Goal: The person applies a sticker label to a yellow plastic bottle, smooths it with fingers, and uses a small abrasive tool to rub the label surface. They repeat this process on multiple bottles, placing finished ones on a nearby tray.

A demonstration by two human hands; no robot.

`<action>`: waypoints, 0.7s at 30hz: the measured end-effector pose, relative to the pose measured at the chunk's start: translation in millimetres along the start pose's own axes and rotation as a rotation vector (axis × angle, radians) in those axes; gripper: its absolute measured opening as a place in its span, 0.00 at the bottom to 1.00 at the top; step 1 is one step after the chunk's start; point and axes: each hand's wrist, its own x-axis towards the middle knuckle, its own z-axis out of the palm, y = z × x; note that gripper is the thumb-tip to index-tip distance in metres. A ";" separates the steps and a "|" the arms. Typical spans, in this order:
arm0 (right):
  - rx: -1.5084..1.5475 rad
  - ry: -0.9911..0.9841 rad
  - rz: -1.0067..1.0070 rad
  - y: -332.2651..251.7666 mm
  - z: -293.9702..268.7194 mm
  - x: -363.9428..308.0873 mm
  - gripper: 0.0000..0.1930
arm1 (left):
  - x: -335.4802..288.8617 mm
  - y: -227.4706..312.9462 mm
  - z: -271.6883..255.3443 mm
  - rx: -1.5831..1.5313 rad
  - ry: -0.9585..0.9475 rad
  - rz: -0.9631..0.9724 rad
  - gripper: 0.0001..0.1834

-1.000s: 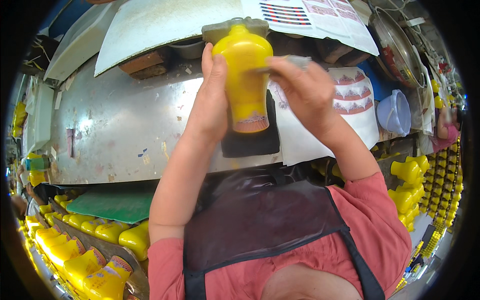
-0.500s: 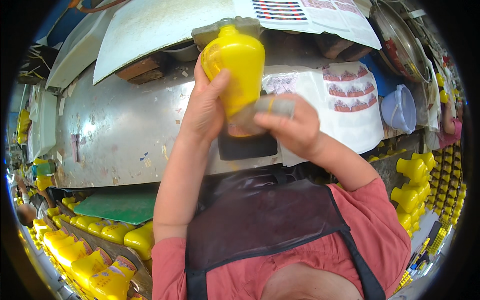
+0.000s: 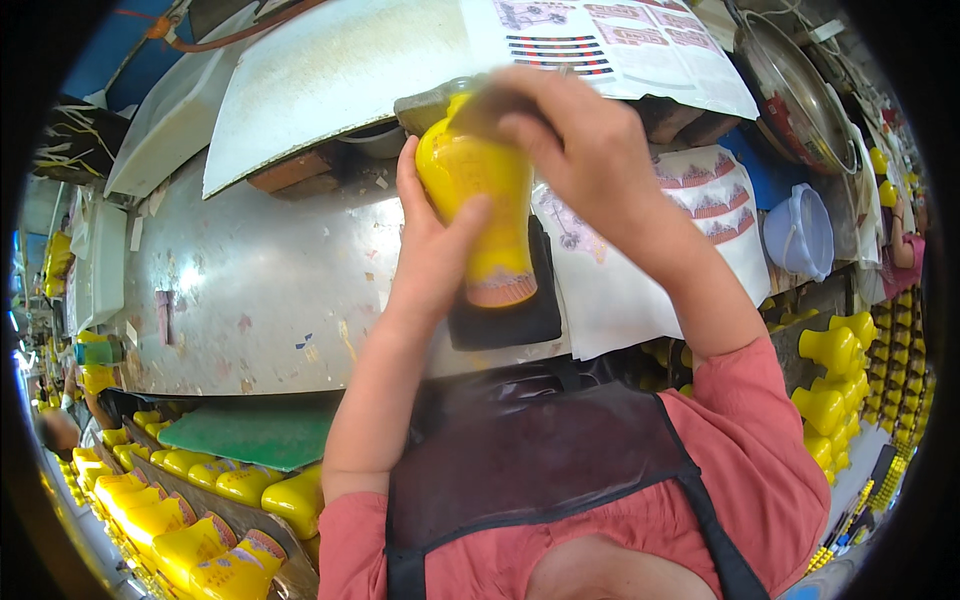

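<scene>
Half wrapping the left hand (image 3: 432,245) around the yellow baluster vase (image 3: 503,205), seemingly for steadiness, holding it neck-far over the black pad (image 3: 505,328), likely for reach, while apparently pinching a blurred, unidentifiable dark piece (image 3: 485,112) with the right hand (image 3: 585,135) at that far end.

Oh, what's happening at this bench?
A person steadies a yellow vase with the left hand, its neck pointing away from them. The right hand is up by the neck and shoulder, pinching a dark tool too blurred to make out. The vase's patterned foot is over a black pad. A sheet of printed designs lies to the right, and more yellow vases stand in rows at lower left.
</scene>
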 end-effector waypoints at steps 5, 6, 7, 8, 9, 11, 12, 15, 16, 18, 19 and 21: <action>0.307 -0.191 0.024 6.7 -5.3 17.2 0.14 | 9.8 -1.0 -2.6 -0.010 -0.032 0.044 0.53; 0.229 -0.267 -0.020 5.6 -3.8 18.6 0.13 | 11.1 -2.1 0.9 -0.041 -0.005 0.044 0.52; 0.158 -0.275 0.017 5.5 -0.8 22.2 0.13 | 12.6 -2.2 3.1 0.083 0.042 0.088 0.51; 0.116 -0.254 0.006 6.6 2.7 28.5 0.13 | 14.4 -1.8 5.5 0.207 0.088 0.131 0.51; 0.052 -0.275 0.033 7.8 4.7 34.3 0.12 | 15.0 -1.0 7.2 0.325 0.138 0.156 0.50; 0.159 -0.259 0.102 11.6 1.6 44.9 0.11 | 16.0 2.2 9.2 0.532 0.199 0.256 0.48; 0.212 -0.272 0.139 12.4 -1.8 48.0 0.11 | 16.2 4.6 9.1 0.592 0.205 0.267 0.47; 0.305 -0.393 0.012 11.2 -6.8 50.8 0.10 | 20.4 9.7 11.0 0.604 0.234 0.254 0.44; 0.224 -0.415 -0.025 10.0 -5.6 49.7 0.09 | 21.7 10.7 11.9 0.583 0.241 0.256 0.43; 0.116 -0.407 -0.065 9.8 3.1 49.8 0.09 | 24.7 11.7 12.8 0.597 0.261 0.204 0.42; 0.090 -0.379 -0.070 11.9 9.7 51.9 0.08 | 26.4 11.8 12.9 0.604 0.269 0.185 0.42; 0.065 -0.342 -0.071 18.3 19.5 55.0 0.08 | 31.2 11.6 11.5 0.565 0.291 0.212 0.38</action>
